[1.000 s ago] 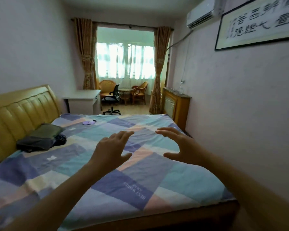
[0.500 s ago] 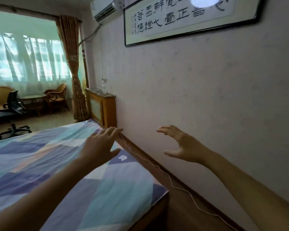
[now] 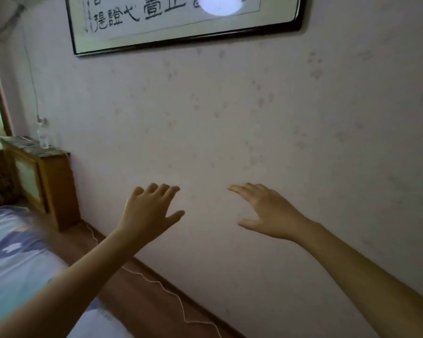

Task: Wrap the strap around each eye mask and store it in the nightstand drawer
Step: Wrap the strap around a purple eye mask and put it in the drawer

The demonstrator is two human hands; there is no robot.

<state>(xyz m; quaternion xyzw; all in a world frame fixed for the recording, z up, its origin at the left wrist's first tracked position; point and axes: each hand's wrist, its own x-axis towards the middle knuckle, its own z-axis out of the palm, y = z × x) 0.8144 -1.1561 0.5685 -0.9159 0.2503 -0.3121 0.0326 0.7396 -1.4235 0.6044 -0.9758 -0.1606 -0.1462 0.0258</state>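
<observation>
1. The view has swung right, away from the bed (image 3: 15, 259), onto the wall (image 3: 254, 130); a second ago most of the bed showed, so the search goes on.
2. No eye mask or nightstand is in view.
3. Two hands, left hand (image 3: 148, 213) and right hand (image 3: 270, 212), hover before the wall, fingers spread, empty.
4. Left of the hands: one wooden cabinet (image 3: 43, 181); above them, one framed calligraphy (image 3: 181, 18).

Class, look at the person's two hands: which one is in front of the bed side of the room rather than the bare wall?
The left hand: its forearm crosses above the bed, while the right hand has only wall behind it.
</observation>
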